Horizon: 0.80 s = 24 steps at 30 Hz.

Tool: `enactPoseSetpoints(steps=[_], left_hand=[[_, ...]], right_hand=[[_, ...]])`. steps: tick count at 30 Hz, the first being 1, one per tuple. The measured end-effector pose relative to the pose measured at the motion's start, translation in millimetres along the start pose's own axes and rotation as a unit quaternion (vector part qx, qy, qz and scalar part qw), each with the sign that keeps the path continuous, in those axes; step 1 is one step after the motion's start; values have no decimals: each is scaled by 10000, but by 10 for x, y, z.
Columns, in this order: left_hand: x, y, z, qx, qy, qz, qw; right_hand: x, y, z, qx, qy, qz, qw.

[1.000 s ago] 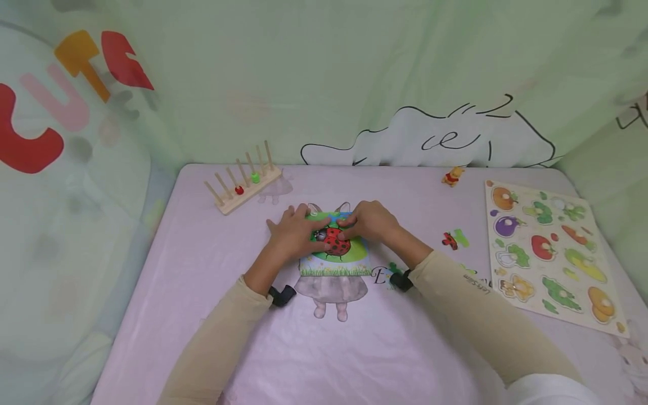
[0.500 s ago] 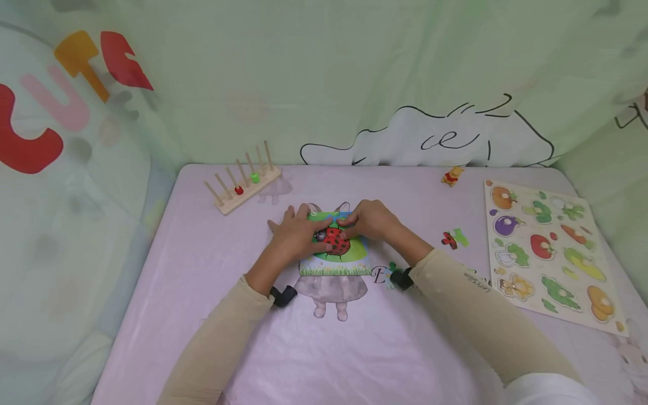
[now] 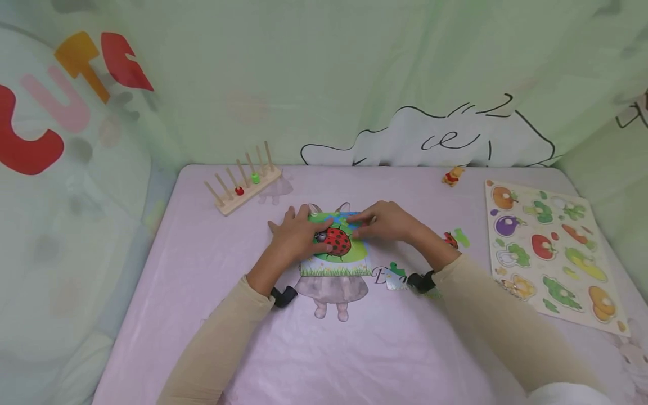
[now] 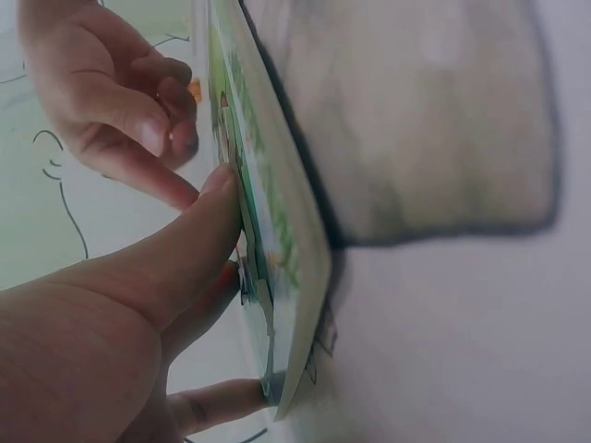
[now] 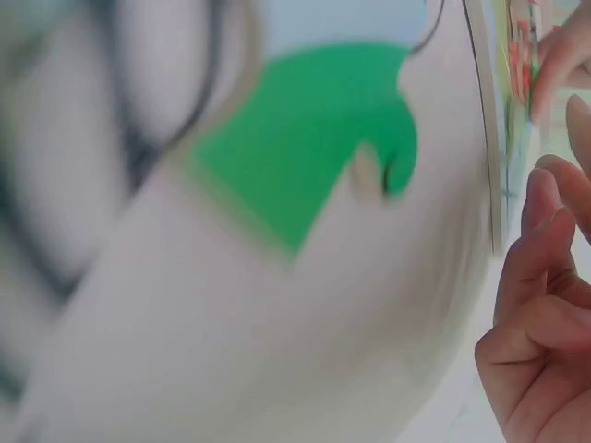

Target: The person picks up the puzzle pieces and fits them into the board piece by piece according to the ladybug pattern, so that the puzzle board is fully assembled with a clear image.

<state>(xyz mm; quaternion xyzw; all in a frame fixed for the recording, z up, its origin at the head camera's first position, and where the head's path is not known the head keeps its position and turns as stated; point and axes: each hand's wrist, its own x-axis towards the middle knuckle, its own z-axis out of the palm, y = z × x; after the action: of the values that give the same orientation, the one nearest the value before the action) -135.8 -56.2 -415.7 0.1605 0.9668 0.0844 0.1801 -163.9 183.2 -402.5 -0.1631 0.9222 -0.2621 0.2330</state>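
A ladybug jigsaw puzzle (image 3: 335, 269) lies in the middle of the table in the head view. My left hand (image 3: 292, 237) rests on its left side with fingers spread; in the left wrist view the thumb (image 4: 199, 231) presses on the picture and another finger touches the board's edge. My right hand (image 3: 388, 220) is at the puzzle's upper right, fingertips over or touching it; I cannot tell which. Its fingers bend loosely in the right wrist view (image 5: 545, 305) and show nothing held. A loose green-and-pale puzzle piece (image 3: 396, 279) lies beside my right wrist.
Loose red and green puzzle pieces (image 3: 455, 239) lie right of my right forearm. A vegetable puzzle board (image 3: 552, 253) covers the table's right side. At the back stand a bear figurine (image 3: 453, 176) and, left, a wooden peg rack (image 3: 248, 194) with red and green beads.
My right hand has drawn back to the right from over the ladybug, and its thumb and fingers have parted. More of the picture's upper right shows. The left hand has stayed put.
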Motion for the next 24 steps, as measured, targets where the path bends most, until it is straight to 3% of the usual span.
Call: enactPoseSetpoints(steps=[12, 20, 24], left_hand=[[11, -18, 31, -69, -47, 25, 10000], [13, -27, 16, -344, -521, -223, 9978], [16, -27, 9, -509, -707, -322, 9957]], right_hand=[[-515, 323, -352, 210, 394, 556, 9975], [-816, 597, -472, 75, 509, 886, 9947], [-918, 758, -520, -246, 627, 992, 9928]])
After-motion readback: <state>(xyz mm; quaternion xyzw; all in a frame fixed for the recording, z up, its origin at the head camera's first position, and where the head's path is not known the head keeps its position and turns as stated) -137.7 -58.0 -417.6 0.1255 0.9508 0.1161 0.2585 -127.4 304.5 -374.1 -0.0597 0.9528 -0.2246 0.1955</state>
